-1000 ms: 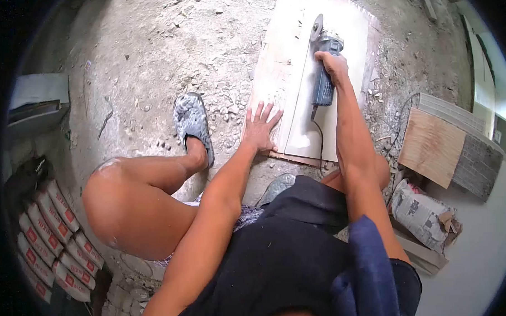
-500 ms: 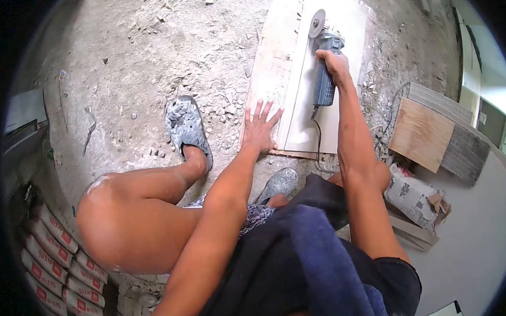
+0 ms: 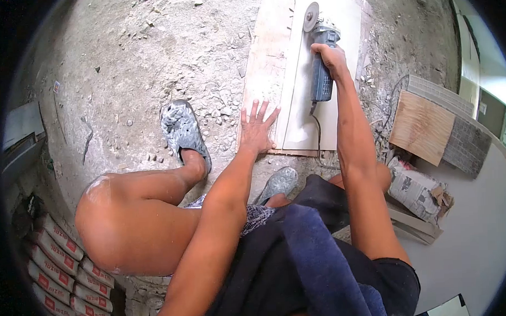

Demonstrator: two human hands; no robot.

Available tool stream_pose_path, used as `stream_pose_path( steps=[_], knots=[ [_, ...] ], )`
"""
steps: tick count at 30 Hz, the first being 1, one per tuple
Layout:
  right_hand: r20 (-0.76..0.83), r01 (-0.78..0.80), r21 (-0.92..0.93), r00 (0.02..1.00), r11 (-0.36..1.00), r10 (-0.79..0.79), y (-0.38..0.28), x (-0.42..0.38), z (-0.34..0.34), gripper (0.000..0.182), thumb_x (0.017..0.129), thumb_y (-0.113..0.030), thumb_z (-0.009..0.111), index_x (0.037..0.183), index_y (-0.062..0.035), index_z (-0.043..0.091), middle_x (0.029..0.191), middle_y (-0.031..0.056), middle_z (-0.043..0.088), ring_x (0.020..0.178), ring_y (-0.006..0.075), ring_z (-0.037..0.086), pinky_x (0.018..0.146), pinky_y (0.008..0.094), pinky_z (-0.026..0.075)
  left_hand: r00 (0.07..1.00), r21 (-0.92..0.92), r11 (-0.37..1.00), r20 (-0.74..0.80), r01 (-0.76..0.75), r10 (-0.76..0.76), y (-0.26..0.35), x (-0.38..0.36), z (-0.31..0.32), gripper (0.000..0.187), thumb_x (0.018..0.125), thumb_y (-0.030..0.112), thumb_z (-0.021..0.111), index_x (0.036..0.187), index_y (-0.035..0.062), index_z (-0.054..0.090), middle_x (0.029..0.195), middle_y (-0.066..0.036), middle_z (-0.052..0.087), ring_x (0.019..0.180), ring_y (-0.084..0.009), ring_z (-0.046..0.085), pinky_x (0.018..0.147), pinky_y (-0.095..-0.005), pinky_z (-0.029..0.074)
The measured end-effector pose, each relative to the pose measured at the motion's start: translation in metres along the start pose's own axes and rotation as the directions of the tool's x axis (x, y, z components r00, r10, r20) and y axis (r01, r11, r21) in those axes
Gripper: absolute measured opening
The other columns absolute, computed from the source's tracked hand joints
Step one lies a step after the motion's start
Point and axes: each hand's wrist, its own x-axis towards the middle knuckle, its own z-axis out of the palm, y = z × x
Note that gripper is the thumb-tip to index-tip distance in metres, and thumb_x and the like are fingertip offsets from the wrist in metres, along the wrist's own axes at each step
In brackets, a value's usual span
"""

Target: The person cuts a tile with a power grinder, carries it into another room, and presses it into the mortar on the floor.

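Observation:
My right hand (image 3: 333, 61) grips a dark blue-grey angle grinder (image 3: 321, 82) by its body, thumb across the top. The grinder's round cutting disc (image 3: 311, 16) faces up and left at the far end, over a pale flat tile (image 3: 303, 129). A black cord (image 3: 318, 134) trails from its rear end. Fingers spread, my left hand (image 3: 256, 133) lies flat at the near left corner of a wooden board (image 3: 266, 68), which is under the tile. The tile's right edge is partly hidden by my right forearm.
Rubble covers the dusty ground (image 3: 133, 67). To the right lie a square of plywood (image 3: 422, 127), a grey textured tile (image 3: 468, 150) and a worn paper-wrapped package (image 3: 413, 188). Stacked printed bags (image 3: 59, 265) stand at the lower left. My sandalled foot (image 3: 184, 127) is left of the board.
The view has shifted slightly, and the grinder appears a little farther up and left. My left hand keeps its place on the board, and my right hand keeps its grip.

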Motion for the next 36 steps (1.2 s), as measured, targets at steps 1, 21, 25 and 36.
stream_pose_path(
  steps=[1,21,25,36],
  knots=[
    [-0.004,-0.040,-0.027,0.999,0.999,0.040,0.001,0.001,0.000,0.044,0.062,-0.030,0.076,0.088,0.0043,0.069,0.078,0.0121,0.068,0.068,0.0209,0.063,0.064,0.0342,0.052,1.000,0.000,1.000,0.003,0.000,0.000,0.000,-0.001,0.001,0.128,0.057,0.053,0.088,0.159,0.0385,0.013,0.168,-0.009,0.001,0.153,-0.0348,-0.007,0.119,-0.0623,-0.003],
    [0.033,0.003,0.030,0.999,1.000,-0.004,-0.003,0.005,-0.001,0.040,0.061,-0.030,0.075,0.084,0.0027,0.070,0.075,0.0101,0.067,0.065,0.0202,0.063,0.062,0.0335,0.051,1.000,-0.003,1.000,-0.003,0.001,-0.001,0.000,0.000,0.000,0.126,0.058,0.051,0.088,0.159,0.0378,0.013,0.168,-0.010,0.002,0.153,-0.0358,-0.006,0.119,-0.0624,-0.003],
    [0.023,-0.001,0.032,1.000,0.999,0.000,-0.004,0.007,0.001,0.041,0.061,-0.029,0.076,0.084,0.0030,0.070,0.076,0.0109,0.068,0.066,0.0205,0.064,0.063,0.0336,0.051,1.000,0.001,1.000,-0.009,0.000,0.000,-0.001,0.000,0.001,0.126,0.059,0.051,0.088,0.159,0.0379,0.013,0.168,-0.011,0.002,0.153,-0.0358,-0.007,0.119,-0.0623,-0.003],
    [0.008,-0.029,-0.010,1.000,1.000,0.029,-0.018,0.013,-0.004,0.049,0.060,-0.030,0.076,0.091,0.0071,0.068,0.081,0.0149,0.069,0.069,0.0234,0.065,0.064,0.0345,0.053,1.000,-0.028,1.000,0.005,0.004,-0.003,0.000,0.000,0.000,0.125,0.059,0.048,0.088,0.159,0.0384,0.013,0.168,-0.010,0.000,0.153,-0.0354,-0.009,0.119,-0.0611,-0.004]
  ],
)
